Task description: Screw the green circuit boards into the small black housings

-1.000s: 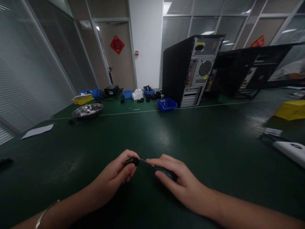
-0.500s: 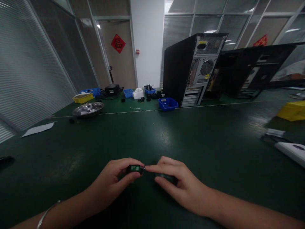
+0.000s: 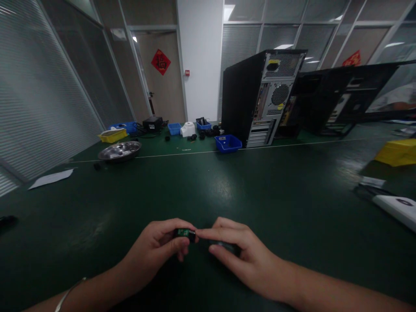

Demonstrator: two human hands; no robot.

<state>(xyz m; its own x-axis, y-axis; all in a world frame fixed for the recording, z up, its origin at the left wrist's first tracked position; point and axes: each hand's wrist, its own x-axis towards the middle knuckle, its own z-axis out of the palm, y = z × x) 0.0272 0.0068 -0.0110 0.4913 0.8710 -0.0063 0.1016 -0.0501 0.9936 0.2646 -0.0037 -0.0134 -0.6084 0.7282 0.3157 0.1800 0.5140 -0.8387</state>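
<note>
My left hand pinches a small green circuit board with a black part at its right end, holding it above the table between thumb and fingers. My right hand is just to the right. Its index fingertip touches, or nearly touches, the black end of the board. The other fingers curl toward the thumb around a dark, slightly shiny thing, mostly hidden and too dim to name.
The green table lies under both hands. Farther back are a metal bowl, a blue bin and a black computer tower. A yellow bin and a white device are at right. Paper lies left.
The left thumb has shifted back, so more of the board's black end shows and another left fingertip appears below. The right index finger stays at that end. The view has tilted slightly.
</note>
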